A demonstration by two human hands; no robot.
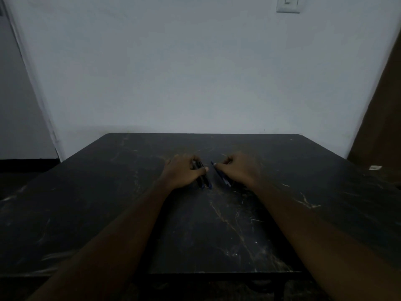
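Head view, dim light, colours muted.

Left hand [184, 171]: knuckles up, resting on the worktop [217, 231]. Its fingers are curled over a pair of dark pens [204, 181], with the thumb tip pressed against the barrels. The pens are slim and round and lie side by side. Their blue ends stick out on the near side of the fingers, and their far ends are hidden under the fingers. Two barrels show; whether more lie beneath the palm, cannot tell.

Right hand [237, 170]: its fingers are curled round a blue pen [221, 177], with the thumb tip on the barrel. This pen slants. One end pokes out just past the thumb and the other runs under the heel of the hand, where a pale mark shows, too blurred to read.

The pens in the two hands are near each other but apart, with a strip of bare worktop between the thumbs.

Worktop: black, stone-look, faintly glossy, with thin tan and white veins and scuffs. The far corners are rounded and the near edge is straight. Bare forearms cross it and are cut off at the bottom corners.

Beyond the fingers is a smooth, pale wall [195, 72]. High above and right of the right fingers is a pale switch plate [288, 5], cut off by the top edge. Well right of the right fingers, at the worktop's edge, sits a small white object [375, 167], too blurred to identify. Farther right is a brown panel [386, 101], only partly in view.
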